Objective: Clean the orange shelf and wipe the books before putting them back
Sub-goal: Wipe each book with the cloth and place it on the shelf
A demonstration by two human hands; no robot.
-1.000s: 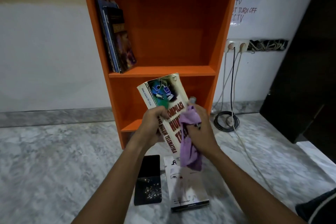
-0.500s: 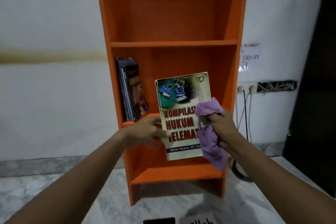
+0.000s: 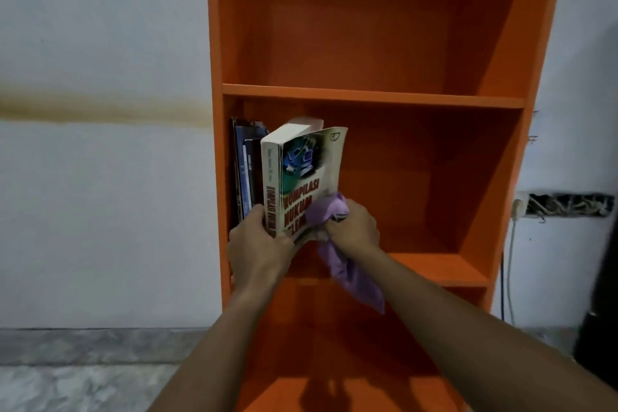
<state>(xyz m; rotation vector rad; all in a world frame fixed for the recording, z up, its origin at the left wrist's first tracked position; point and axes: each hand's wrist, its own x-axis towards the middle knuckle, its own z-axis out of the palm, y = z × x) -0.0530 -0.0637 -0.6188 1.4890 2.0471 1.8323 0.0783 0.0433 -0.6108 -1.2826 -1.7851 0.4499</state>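
Reshelving, it seems: left hand (image 3: 258,244) grips the thick white paperback (image 3: 302,174), right hand (image 3: 355,228) clutches the purple cloth (image 3: 354,281); next, slide it left against the dark upright books (image 3: 246,170).

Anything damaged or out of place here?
The book gripped by the left hand has its front cover bowed away from the pages at the top. A brown stain streaks the wall left of the orange shelf.

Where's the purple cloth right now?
In the head view, just right of centre: the right hand grips the cloth against the lower right corner of the book, its tail hanging before the orange shelf.
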